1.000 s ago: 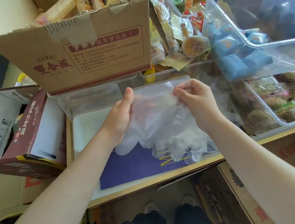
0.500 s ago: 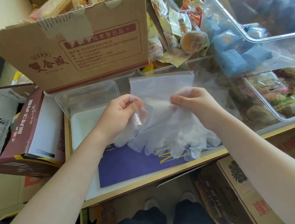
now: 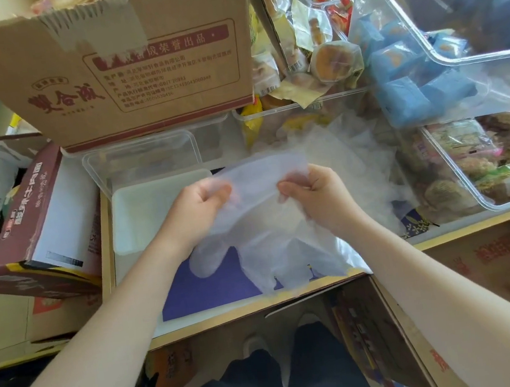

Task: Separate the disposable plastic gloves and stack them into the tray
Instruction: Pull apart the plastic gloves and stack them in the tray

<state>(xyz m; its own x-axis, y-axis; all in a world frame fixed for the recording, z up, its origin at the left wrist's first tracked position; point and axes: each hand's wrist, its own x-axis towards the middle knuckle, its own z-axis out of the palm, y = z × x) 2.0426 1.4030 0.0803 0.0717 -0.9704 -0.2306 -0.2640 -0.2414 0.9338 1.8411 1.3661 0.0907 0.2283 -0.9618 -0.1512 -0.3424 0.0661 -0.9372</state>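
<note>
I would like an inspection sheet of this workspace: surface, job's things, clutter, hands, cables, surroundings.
Surface: wooden-edged counter with a purple sheet.
Job's things: thin clear gloves held up in a bunch; clear tray behind the left hand.
Clutter: cardboard box, clear bins of wrapped snacks.
Hands: left hand and right hand both pinch the gloves' top edge.
Cables: nothing seen.
Surroundings: more cartons to the left and below.

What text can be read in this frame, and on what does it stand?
"荣誉出品": red banner on the large cardboard box.
"GB/T 20981": small print on the same box; the other lines are too blurred.
Three big red characters at the box's left: unsure.
Maroon carton, brown cartons below the counter: print unreadable.
</note>
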